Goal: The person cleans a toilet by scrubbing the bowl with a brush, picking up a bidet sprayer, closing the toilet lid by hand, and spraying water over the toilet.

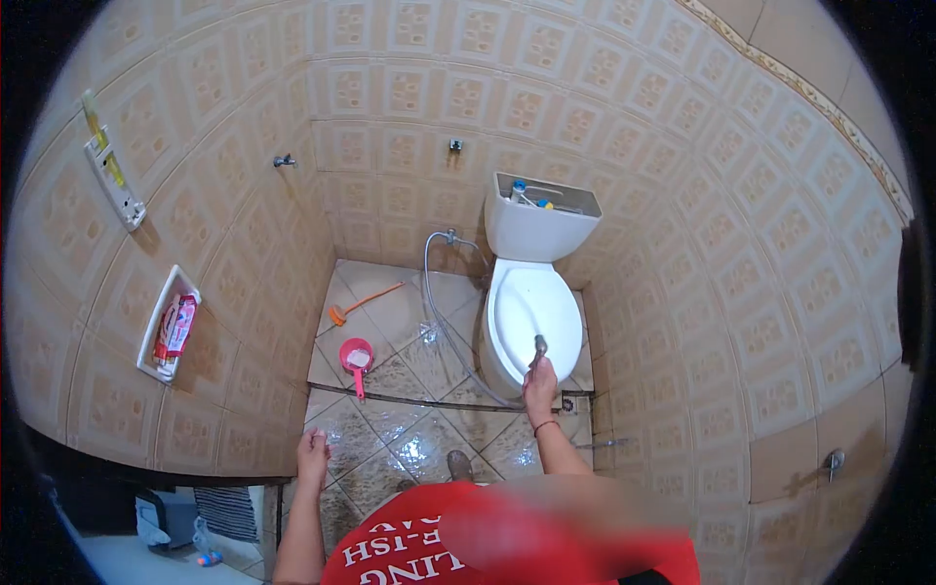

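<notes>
My right hand [540, 390] is wrapped around a bidet sprayer [540, 346], held over the lowered white lid of the toilet [535, 317]. A pale streak lies on the lid ahead of the nozzle; whether it is water or glare I cannot tell. From the wall valve, a grey hose [429, 283] loops down beside the bowl toward my right hand. My left hand [313, 458] hangs low at the left over the wet floor, fingers curled in, with nothing visible in it. Closest to it is a pink dipper [358, 359] on the tiles.
An orange-headed brush [338, 315] lies near the back left. The toilet cistern [539, 229] has its top off, showing fittings inside. A low floor ridge [419, 402] crosses the wet tiles. On the left wall are a soap dish [156, 336] and a tap [284, 161]. A drain [568, 405] sits right.
</notes>
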Demonstrator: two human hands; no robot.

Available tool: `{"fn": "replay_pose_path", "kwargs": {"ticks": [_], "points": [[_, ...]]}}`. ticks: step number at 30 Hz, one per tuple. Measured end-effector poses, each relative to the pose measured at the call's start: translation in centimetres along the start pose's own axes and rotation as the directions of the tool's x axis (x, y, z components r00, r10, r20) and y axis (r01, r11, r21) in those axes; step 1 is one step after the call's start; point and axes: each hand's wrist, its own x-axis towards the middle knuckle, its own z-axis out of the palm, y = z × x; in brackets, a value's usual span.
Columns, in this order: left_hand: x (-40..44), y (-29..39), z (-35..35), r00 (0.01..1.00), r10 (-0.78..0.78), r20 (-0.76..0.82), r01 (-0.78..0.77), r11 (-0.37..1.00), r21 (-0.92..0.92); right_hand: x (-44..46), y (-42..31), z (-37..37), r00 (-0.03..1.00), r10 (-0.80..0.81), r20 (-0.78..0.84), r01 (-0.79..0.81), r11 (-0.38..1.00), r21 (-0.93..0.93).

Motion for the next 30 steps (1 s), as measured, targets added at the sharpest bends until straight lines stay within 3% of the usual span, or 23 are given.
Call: {"fn": "replay_pose_path", "kwargs": {"ticks": [3, 7, 9, 13, 18, 21, 25, 30], "points": [[0.1, 0.3, -0.1, 0.999, -0.021, 0.049, 0.020, 1.000, 0.021, -0.7, -0.9, 0.9, 0.984, -0.096, -0.152, 0.098, 0.995, 0.003], [0.2, 0.8, -0.1, 0.997, -0.011, 0.077, 0.008, 0.999, 0.039, -2.8, -1.0, 3.3, 1.000, -0.003, -0.025, -0.001, 0.990, -0.141], [0.5, 0.3, -0.3, 0.996, -0.017, 0.088, 0.014, 0.999, 0.033, -3.9, 0.1, 5.4, 0.969, -0.152, 0.195, 0.228, 0.853, -0.468], [1.1, -1.6, -1.5, 0.995, 0.005, 0.099, -0.007, 1.000, 0.013, -5.0, -3.1, 10.0, 0.945, -0.119, 0.303, 0.261, 0.833, -0.487], [0.4, -2.4, -2.7, 0.998, -0.011, 0.057, 0.016, 0.997, -0.078, -2.9, -4.3, 13.0, 0.948, -0.083, 0.308, 0.257, 0.769, -0.586], [0.1, -3.6, -3.3, 0.999, -0.038, 0.032, 0.042, 0.991, -0.129, -2.7, -5.6, 13.4, 0.929, -0.139, 0.343, 0.340, 0.688, -0.641], [-0.5, -4.1, -4.2, 0.998, -0.052, 0.025, 0.056, 0.985, -0.161, -2.4, -6.7, 13.5, 0.926, -0.098, 0.364, 0.327, 0.688, -0.648], [-0.7, -3.1, -4.4, 0.995, -0.091, 0.026, 0.094, 0.987, -0.129, -3.1, -2.1, 12.3, 0.950, -0.098, 0.297, 0.262, 0.766, -0.586]]}}
